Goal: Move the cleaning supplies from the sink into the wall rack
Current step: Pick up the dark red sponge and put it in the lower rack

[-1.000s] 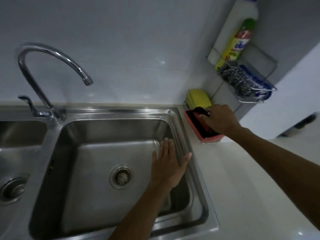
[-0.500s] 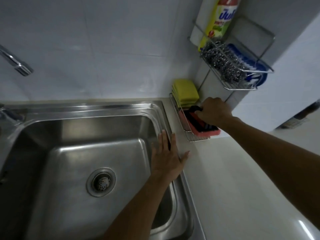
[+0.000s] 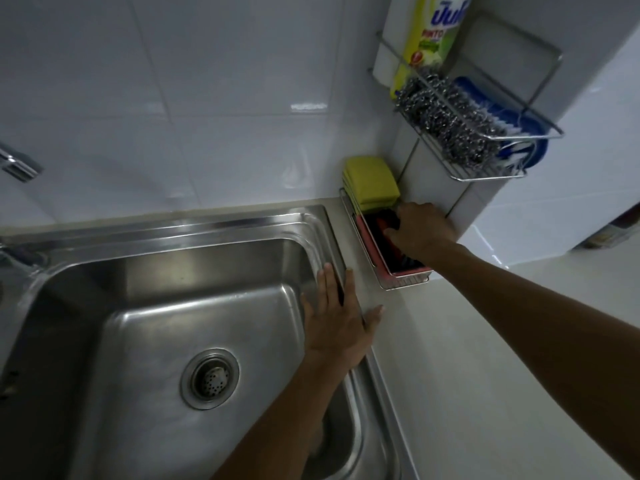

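My right hand (image 3: 420, 233) grips a pink-and-black scrub pad (image 3: 379, 242) that lies in the lower wire rack (image 3: 403, 283) by the wall corner. Yellow sponges (image 3: 372, 183) stand at the rack's far end. My left hand (image 3: 334, 320) rests flat, fingers spread, on the right rim of the steel sink (image 3: 173, 306); the basin holds nothing but its drain (image 3: 210, 378). The upper wall rack (image 3: 485, 174) carries a steel wool scourer (image 3: 446, 121), a blue brush (image 3: 519, 140) and a dish soap bottle (image 3: 429, 39).
The tap spout (image 3: 19, 164) pokes in at the left edge. A pale counter (image 3: 467, 375) runs right of the sink. White tiled walls meet in the corner behind the racks.
My view has swung right and closer to the racks. My right hand has pushed the scrub pad deeper into the lower rack. My left hand has stayed on the sink's rim.
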`<state>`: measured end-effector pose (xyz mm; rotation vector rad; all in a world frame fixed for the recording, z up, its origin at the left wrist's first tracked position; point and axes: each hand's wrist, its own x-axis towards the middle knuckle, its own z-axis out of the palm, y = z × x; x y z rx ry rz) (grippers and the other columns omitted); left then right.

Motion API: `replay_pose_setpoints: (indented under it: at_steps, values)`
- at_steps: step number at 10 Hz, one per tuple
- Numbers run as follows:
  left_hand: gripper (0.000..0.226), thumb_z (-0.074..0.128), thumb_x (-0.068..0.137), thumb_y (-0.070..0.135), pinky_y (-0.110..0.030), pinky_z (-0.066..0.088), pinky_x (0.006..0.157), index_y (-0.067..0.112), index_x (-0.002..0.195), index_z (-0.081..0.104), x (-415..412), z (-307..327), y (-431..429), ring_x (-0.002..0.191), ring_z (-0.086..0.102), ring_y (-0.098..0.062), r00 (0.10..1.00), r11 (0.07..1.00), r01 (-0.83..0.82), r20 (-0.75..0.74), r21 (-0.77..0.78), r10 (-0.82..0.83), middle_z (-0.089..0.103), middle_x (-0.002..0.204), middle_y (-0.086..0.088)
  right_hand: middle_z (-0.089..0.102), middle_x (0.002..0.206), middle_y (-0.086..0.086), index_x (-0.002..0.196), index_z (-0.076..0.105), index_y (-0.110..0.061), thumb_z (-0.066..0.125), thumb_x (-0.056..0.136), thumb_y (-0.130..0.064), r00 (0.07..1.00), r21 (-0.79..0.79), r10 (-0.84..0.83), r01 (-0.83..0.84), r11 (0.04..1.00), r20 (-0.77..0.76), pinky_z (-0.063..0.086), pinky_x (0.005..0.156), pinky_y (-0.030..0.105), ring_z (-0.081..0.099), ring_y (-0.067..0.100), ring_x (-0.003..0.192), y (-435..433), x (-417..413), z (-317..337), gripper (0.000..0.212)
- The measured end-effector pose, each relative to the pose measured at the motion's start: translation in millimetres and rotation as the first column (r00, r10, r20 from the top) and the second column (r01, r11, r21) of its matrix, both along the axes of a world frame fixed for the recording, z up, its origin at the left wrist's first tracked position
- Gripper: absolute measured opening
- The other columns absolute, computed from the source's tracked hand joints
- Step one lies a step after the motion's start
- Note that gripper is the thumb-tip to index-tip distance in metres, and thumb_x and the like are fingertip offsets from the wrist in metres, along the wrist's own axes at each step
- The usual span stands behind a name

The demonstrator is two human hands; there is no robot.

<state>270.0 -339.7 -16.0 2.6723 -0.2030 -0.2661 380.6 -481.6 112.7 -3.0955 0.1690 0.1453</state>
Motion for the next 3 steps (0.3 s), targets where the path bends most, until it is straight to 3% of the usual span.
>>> replay_pose_setpoints:
  at_steps: [2,3]
  values:
    - [0.091,0.013,0.094,0.078,-0.061,-0.007,0.124,0.025,0.161,-0.018,2,6,2,0.154,-0.028,-0.028,0.999,0.999,0.020,-0.041,0.042,-0.018,-0.030,0.166,-0.012,0.066,0.115,0.020,0.134,0.052,-0.010,0.053,0.099,-0.048,0.992,0.048,0.062,-0.067,0.997,0.108,0.053,0.083,0.041,0.065,0.038,0.105,-3,-24,0,0.051]
    - [0.094,0.014,0.092,0.081,-0.060,-0.009,0.124,0.025,0.162,-0.014,-3,22,9,0.155,-0.024,-0.030,1.000,0.997,0.007,-0.030,0.074,-0.004,-0.024,0.168,-0.012,0.063,0.117,0.017,0.134,0.049,-0.010,0.051,0.099,-0.048,0.967,-0.041,0.150,-0.145,0.989,0.205,0.050,0.085,0.041,0.062,0.037,0.107,-1,-44,6,0.052]
